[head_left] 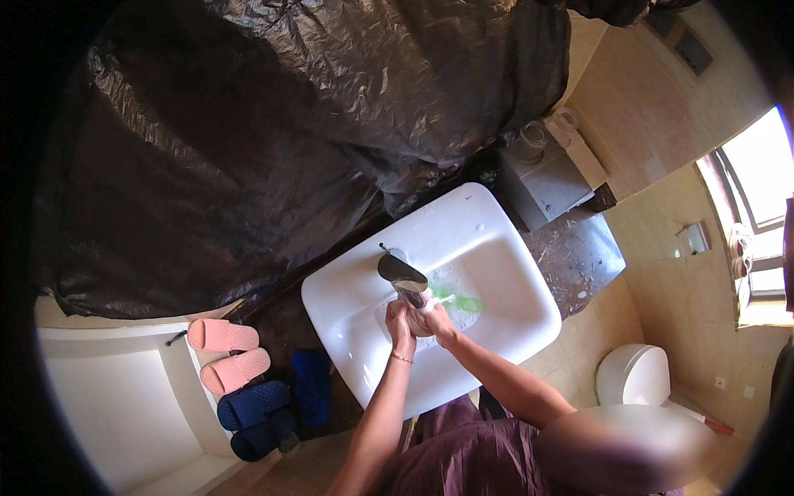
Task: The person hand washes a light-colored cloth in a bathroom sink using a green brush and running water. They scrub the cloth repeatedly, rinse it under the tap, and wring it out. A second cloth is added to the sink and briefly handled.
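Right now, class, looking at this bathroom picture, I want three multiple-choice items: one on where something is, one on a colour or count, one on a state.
1. Where are both hands?
A. Over the basin, under the tap
B. On the toilet lid
C. On the slippers

2. How many pink slippers lie on the floor?
A. None
B. Two
C. Five

3. What is the state of the toilet lid?
A. Closed
B. Raised
C. Removed

Answers:
1 A: the left hand and right hand are pressed together over the white sink, just below the metal tap, beside a green object.
2 B: a pair of pink slippers lies to the left of the sink, next to dark blue ones.
3 A: the white toilet shows its lid lying flat.
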`<state>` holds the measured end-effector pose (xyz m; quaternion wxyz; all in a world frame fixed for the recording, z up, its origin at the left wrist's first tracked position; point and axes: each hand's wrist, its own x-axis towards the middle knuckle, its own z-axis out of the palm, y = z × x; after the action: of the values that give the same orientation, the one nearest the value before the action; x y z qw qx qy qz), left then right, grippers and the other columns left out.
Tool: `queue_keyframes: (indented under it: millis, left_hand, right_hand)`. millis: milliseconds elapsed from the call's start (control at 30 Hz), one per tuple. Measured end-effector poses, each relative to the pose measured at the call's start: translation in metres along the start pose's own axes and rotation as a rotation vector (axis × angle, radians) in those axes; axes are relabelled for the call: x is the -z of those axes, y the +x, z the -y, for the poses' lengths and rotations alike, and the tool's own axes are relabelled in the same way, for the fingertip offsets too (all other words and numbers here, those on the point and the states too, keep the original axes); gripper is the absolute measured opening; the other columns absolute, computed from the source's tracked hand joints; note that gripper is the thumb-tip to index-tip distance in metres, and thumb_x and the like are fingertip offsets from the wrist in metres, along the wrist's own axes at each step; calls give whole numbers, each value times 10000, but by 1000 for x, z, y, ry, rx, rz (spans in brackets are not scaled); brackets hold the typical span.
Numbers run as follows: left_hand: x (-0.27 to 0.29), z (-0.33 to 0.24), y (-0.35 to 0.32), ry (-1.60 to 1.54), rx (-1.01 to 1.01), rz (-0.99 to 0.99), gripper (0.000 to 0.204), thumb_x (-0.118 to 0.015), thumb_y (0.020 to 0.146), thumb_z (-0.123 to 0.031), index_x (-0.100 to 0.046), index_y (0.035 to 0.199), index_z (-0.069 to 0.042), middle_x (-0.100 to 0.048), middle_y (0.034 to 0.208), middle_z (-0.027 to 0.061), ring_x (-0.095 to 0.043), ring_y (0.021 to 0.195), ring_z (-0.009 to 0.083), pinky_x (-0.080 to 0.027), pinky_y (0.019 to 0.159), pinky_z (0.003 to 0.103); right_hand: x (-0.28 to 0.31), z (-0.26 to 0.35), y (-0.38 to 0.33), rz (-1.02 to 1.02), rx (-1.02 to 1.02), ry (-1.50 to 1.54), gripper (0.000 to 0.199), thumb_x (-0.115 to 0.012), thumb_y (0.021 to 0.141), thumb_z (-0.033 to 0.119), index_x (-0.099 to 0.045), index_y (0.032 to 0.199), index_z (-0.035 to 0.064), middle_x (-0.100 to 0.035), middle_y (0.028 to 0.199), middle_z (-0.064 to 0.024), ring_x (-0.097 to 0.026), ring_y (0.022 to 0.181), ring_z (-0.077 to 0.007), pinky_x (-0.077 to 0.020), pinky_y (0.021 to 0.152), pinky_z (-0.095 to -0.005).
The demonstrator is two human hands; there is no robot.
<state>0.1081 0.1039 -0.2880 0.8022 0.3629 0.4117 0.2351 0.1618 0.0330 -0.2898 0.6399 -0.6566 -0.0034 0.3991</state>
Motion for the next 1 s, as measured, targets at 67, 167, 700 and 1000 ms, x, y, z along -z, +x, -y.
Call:
queue_keyframes:
  millis: [67, 167, 700, 1000]
  left_hand:
    - [15, 11, 9, -25, 2, -58, 70, -559, 860, -84, -527, 798, -78, -543, 788, -9, -548, 766, 104, -463, 726, 256]
    - [-12, 11, 11, -5, 21, -121, 70, -563, 861, -115, -560, 808, -69, -573, 779, -11, -541, 727, 93, -457, 661, 248]
    - [-30, 29, 8, 45, 51, 155, 328, -605, 876, -213, -531, 1148, -45, -569, 1079, 37, -568, 962, 160, -491, 841, 306]
    - [-31, 31, 19, -283, 318, 249, 481, -586, 896, -322, -428, 1274, -70, -512, 1186, 66, -550, 1050, 198, -495, 892, 341]
  right_hand:
    - [-7, 50, -12, 47, -85, -614, 378, -501, 864, 294, -540, 1183, 96, -584, 1185, -143, -616, 970, -342, -493, 821, -387]
    - [0, 41, -10, -152, 128, -883, 399, -564, 802, 368, -575, 1084, 87, -605, 1067, -188, -620, 901, -379, -507, 730, -450]
    - [45, 69, -8, -424, 276, -741, 464, -465, 911, 466, -618, 1025, 43, -659, 938, -173, -602, 809, -317, -471, 814, -381]
    - [29, 147, -34, -90, 287, -475, 520, -638, 806, 503, -625, 864, -14, -650, 775, -161, -632, 713, -259, -489, 665, -368]
